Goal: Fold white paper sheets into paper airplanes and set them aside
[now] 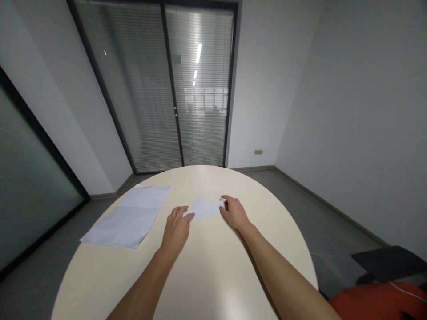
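Note:
A small folded piece of white paper (203, 209) lies on the round table between my two hands. My left hand (176, 226) is at its left end, with the thumb and fingers around the paper's edge. At the opposite end, my right hand (235, 212) has the paper's narrow right corner between thumb and curled fingers. Part of each end of the paper is hidden by the fingers. A larger sheet of white paper (133, 215) with crease lines lies flat to the left, apart from both hands.
The cream round table (200, 275) has a curved edge on both sides. A red chair seat (370, 302) and a black chair part (390, 260) are at the lower right. Beyond the table stand a glass partition with blinds (150, 111) and a pale wall (267, 89).

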A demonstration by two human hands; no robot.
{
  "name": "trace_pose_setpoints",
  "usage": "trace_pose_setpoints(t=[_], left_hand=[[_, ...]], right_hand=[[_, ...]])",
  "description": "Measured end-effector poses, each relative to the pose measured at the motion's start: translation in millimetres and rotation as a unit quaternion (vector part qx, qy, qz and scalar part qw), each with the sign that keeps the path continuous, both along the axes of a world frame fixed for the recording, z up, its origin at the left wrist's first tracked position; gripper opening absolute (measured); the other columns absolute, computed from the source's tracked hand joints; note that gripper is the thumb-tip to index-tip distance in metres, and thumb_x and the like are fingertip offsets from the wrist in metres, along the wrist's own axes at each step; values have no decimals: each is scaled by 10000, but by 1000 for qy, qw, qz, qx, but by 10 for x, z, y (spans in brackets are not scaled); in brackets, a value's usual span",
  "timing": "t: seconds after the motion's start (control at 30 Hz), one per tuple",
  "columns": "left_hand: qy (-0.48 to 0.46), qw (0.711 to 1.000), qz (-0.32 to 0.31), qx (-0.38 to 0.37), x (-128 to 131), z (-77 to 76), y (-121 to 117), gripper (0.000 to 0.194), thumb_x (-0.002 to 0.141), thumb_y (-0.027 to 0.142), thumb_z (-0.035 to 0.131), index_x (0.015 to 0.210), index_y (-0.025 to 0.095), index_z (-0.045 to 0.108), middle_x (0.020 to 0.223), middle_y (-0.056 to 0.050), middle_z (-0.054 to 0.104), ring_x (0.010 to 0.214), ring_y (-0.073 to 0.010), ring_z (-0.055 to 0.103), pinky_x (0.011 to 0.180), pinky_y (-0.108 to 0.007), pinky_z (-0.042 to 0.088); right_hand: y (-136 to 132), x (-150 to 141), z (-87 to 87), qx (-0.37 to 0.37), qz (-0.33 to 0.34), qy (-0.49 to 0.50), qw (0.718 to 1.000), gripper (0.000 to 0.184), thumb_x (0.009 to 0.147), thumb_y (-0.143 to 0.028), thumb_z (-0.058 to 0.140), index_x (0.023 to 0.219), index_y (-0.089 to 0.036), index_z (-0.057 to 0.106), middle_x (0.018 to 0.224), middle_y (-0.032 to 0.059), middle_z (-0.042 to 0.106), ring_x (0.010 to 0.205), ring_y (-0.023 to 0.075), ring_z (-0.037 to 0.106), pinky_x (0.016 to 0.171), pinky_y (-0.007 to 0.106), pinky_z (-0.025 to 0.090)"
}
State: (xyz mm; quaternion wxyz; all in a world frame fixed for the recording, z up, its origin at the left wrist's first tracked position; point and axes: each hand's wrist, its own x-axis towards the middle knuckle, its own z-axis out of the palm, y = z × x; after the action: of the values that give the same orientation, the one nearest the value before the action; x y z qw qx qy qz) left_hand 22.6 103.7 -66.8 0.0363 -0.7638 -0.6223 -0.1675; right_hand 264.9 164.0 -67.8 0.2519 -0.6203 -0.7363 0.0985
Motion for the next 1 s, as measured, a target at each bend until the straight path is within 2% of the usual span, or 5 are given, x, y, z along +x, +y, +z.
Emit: trace_pose_setpoints(t=[0.3, 0.43, 0.53, 0.77, 1.0], left_hand=[[11, 997, -48, -52, 87, 21, -46, 430, 900, 47, 463, 1241, 190, 683, 1316, -99, 641, 1221, -222, 552, 1111, -364, 380], [-1, 998, -44, -51, 140, 61, -117, 474, 937, 136, 457, 1387, 214, 582, 1368, -104, 586, 1288, -223, 493, 1109, -351, 398], [-7, 998, -50, -48, 151, 63, -133, 485, 964, 187, 439, 1437, 226, 541, 1374, -103, 576, 1288, -225, 488, 1106, -355, 410], [7, 998, -41, -39, 172, 21, -124, 440, 992, 230, 407, 1393, 192, 583, 1426, -106, 572, 1318, -242, 466, 1117, -381, 407], [11, 999, -44, -17, 183, 20, -136, 440, 1027, 369, 404, 1400, 225, 588, 1390, -113, 593, 1285, -267, 492, 1100, -400, 413]], right_hand=[[-152, -148, 100, 31, 85, -86, 992, 298, 988, -283, 510, 1210, -231, 703, 1445, 104, 568, 1416, 293, 386, 1178, 517, 241], [-337, -330, 130, -6, 259, -75, 963, 456, 1040, -405, 405, 1439, -232, 540, 1525, 123, 503, 1456, 288, 381, 1198, 561, 217], [-405, -412, 107, -46, 294, -70, 952, 590, 1034, -472, 384, 1540, -168, 411, 1613, 152, 364, 1514, 315, 282, 1215, 546, 218], [-312, -335, 13, -85, 202, -100, 971, 707, 1037, -509, 324, 1580, -58, 293, 1646, 201, 224, 1548, 314, 175, 1243, 503, 167], [-275, -278, 36, -73, 91, -117, 986, 688, 1029, -475, 367, 1545, -19, 347, 1618, 243, 288, 1533, 342, 218, 1220, 520, 196]])
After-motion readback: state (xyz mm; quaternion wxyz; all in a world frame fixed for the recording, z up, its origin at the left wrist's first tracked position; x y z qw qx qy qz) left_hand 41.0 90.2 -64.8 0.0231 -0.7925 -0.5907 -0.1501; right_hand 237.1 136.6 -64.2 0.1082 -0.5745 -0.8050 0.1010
